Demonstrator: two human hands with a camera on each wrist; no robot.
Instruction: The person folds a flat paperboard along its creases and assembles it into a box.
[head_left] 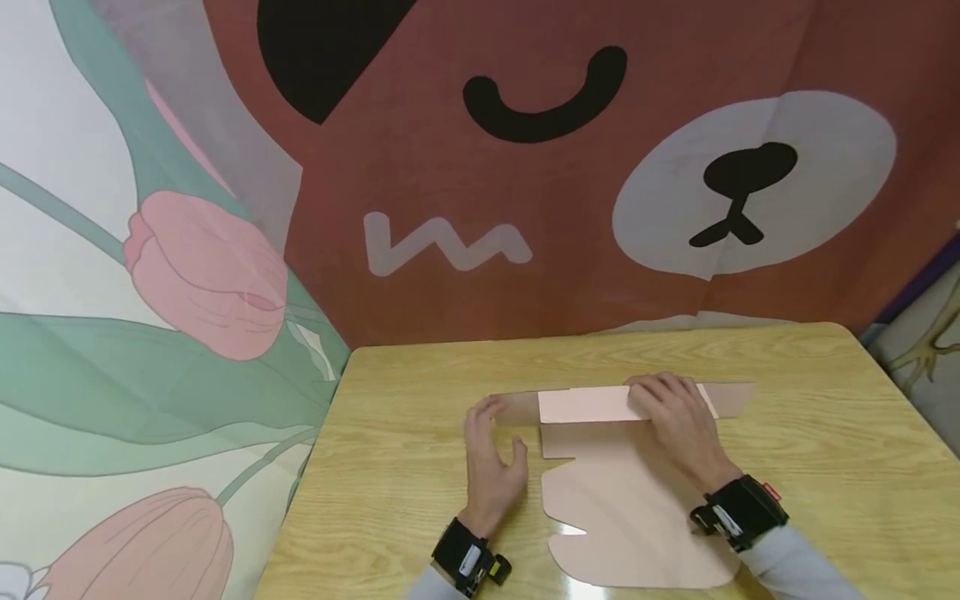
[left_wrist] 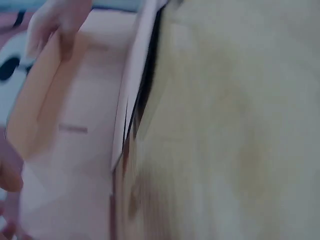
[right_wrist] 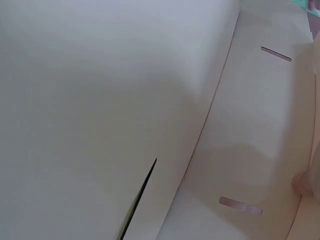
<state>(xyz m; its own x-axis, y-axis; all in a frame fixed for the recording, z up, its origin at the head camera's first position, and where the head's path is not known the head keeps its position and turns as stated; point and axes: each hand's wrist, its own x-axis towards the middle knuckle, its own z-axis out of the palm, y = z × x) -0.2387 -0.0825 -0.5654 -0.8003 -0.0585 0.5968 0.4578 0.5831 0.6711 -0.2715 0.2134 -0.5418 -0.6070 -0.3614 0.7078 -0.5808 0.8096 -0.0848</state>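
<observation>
A pale pink cardboard box blank (head_left: 637,517) lies on the table, its far panel (head_left: 581,406) folded up. My right hand (head_left: 682,433) grips that raised panel toward its right side, fingers over the top edge. At the other end my left hand (head_left: 495,475) has its fingertips by the left flap (head_left: 517,408), thumb held apart; whether they touch is unclear. A right flap (head_left: 731,398) sticks out beyond the right hand. In the right wrist view, narrow slots (right_wrist: 240,205) cut through the cardboard (right_wrist: 235,150). The blurred left wrist view shows the right hand (left_wrist: 57,25) pinching the upright panel.
The blank rests on a wood-grain table (head_left: 405,467). Behind the far edge hangs a cloth (head_left: 450,308) printed with a bear's face; another cloth (head_left: 202,275) with tulips hangs at the left. Notched tabs (head_left: 562,492) line the blank's left side.
</observation>
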